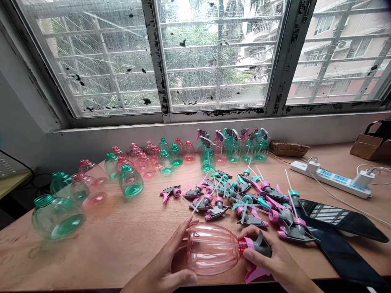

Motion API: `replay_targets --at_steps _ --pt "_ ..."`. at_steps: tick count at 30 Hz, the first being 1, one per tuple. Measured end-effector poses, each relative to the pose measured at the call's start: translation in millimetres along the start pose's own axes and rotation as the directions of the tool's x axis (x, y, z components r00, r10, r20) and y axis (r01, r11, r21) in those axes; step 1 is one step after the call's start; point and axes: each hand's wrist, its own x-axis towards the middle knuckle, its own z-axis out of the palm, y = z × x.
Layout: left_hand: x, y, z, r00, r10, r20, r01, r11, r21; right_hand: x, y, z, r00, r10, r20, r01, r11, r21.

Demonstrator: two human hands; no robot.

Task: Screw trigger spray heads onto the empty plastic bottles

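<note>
A clear pink spray bottle [210, 249] lies on its side in the air near the table's front edge, its neck toward the right. My left hand [171, 260] cups its base, thumb below and fingers behind. At the neck, my right hand [269, 256] grips the pink collar of a grey and pink trigger sprayer [261, 244], whose tube shows inside the bottle. Just beyond the hands is a loose pile of trigger sprayers [218, 209] in pink, teal and grey, with white tubes sticking out.
Open pink and green bottles [131, 181] stand at the left and back. Several bottles with sprayers fitted [207, 156] stand by the wall. To the right are a power strip [332, 179], two black tablet-like devices [345, 248], a brown package [288, 148] and a cardboard box [371, 142].
</note>
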Motion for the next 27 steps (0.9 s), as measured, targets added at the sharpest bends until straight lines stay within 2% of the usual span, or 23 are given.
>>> replay_targets --at_steps 4,6,12,19,24,27 --pt "3.1 4.1 0.0 0.997 0.03 0.071 -0.028 0.999 -0.031 0.2 1.1 0.0 1.0 -0.005 0.002 0.005 1.0 0.012" --pt "4.3 5.2 -0.7 0.996 0.036 0.079 -0.036 0.999 0.003 0.0 1.5 0.2 1.0 -0.001 -0.004 0.001 1.0 0.009" --pt "0.3 1.6 -0.4 1.0 0.005 -0.024 -0.001 0.986 0.164 -0.9 -1.0 0.8 1.0 -0.007 -0.024 0.008 1.0 0.011" --pt "2.8 2.3 2.3 1.0 0.003 -0.002 -0.002 0.999 0.052 -0.8 -2.3 0.8 1.0 0.003 0.004 -0.003 1.0 0.014" --pt "2.9 9.0 4.1 1.0 -0.004 -0.02 0.006 0.995 0.1 -0.9 -3.9 2.1 1.0 0.002 -0.017 -0.002 1.0 0.011" --pt "1.9 8.5 4.7 0.999 -0.022 -0.039 0.025 0.997 0.073 -1.0 -6.1 3.6 0.999 0.005 -0.036 -0.005 1.0 0.017"
